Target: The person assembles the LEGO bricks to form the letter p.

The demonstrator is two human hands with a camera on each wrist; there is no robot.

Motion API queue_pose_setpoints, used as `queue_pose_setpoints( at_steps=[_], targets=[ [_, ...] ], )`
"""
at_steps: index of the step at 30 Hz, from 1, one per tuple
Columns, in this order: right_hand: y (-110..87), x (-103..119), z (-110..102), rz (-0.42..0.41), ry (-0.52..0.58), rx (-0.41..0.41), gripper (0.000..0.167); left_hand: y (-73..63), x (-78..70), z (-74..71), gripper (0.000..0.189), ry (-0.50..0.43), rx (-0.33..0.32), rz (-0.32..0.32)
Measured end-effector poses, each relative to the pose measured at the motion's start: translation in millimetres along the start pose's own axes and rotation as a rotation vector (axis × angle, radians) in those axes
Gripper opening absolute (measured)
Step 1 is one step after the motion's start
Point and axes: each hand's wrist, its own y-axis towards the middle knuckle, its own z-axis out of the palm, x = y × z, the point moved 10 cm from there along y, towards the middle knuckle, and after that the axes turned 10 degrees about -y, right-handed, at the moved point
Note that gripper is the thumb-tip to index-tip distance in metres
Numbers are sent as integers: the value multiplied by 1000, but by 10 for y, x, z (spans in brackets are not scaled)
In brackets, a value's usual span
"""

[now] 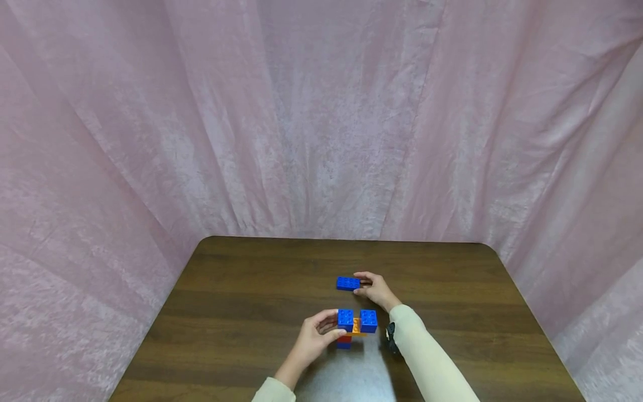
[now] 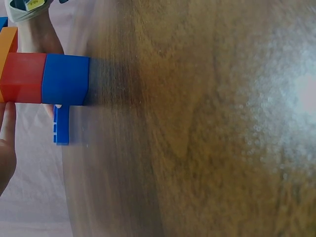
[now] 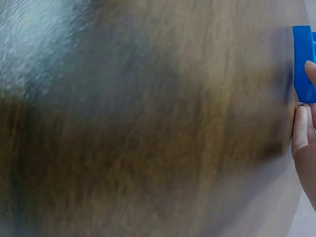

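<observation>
On the brown table, the left hand sits left of a small brick stack. Its fingers and thumb curl round the stack's left side, the thumb against the upper left blue brick, so the hand grips the stack. From the head view the stack shows two blue bricks on top, the second blue brick to the right, with an orange brick between and under them, then a red brick and a blue base on the table. The left wrist view shows the same stack sideways: the orange brick at the frame edge, the red brick next, then the blue base meeting the table, with the left hand's fingers at the left border.

Farther back and a little right, a loose blue brick lies flat on the table, well apart from the stack. The right hand is just right of it, its fingertips at the brick's right end; thumb and fingers appear to pinch that end. In the right wrist view the loose blue brick sits at the right edge with the right hand's fingers touching it.

A pink cloth hangs behind and beside the table. No writing or brand can be read on the bricks.
</observation>
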Motion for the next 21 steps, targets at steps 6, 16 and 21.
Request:
queue_pose_setpoints(
  at_steps=[6, 16, 21],
  targets=[
    [-14, 9, -14, -16, -1, -20, 35, 2, -7, -2, 34, 8, -3, 1],
    [-59, 20, -94, -30, 50, -24, 32, -3, -29, 7, 34, 12, -3, 3],
    [-69, 31, -130, -23, 40, -32, 30, 2, -9, 2, 35, -7, -2, -9]
  ],
)
